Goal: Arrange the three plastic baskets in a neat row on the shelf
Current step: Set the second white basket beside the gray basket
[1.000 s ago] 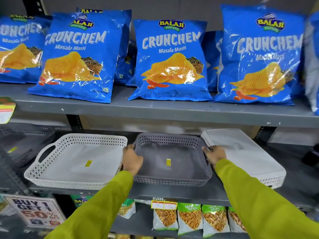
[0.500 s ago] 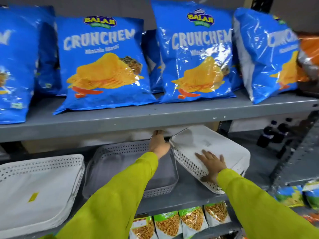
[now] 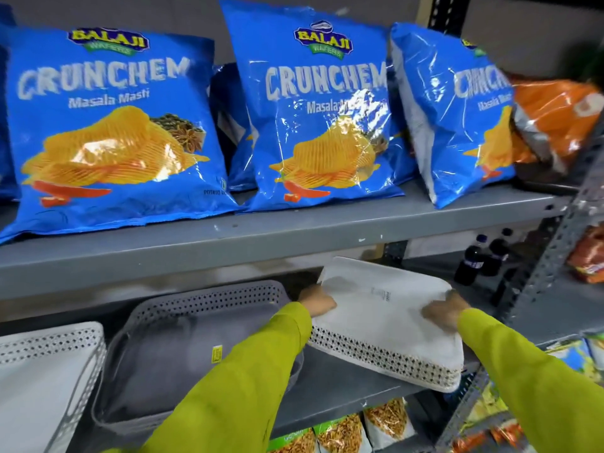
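Three perforated plastic baskets lie on the grey middle shelf (image 3: 346, 392). A white basket (image 3: 39, 380) sits upright at the far left, cut off by the frame edge. Beside it stands a grey basket (image 3: 183, 341), also upright, with a yellow sticker inside. At the right a white basket (image 3: 385, 322) lies upside down, its flat bottom facing up and its near edge raised off the shelf. My left hand (image 3: 318, 300) grips its left side and my right hand (image 3: 444, 310) grips its right side. Green sleeves cover both arms.
The upper shelf (image 3: 261, 246) hangs low over the baskets and carries several blue chip bags (image 3: 108, 125). Dark bottles (image 3: 480, 256) stand at the back right. A perforated metal upright (image 3: 549, 263) bounds the right side. Snack packets (image 3: 336, 436) fill the shelf below.
Both hands left the grey basket and went to the upside-down white basket. My left hand came from its far corner to its left side, my right hand slid to its right side, and the basket tilted.
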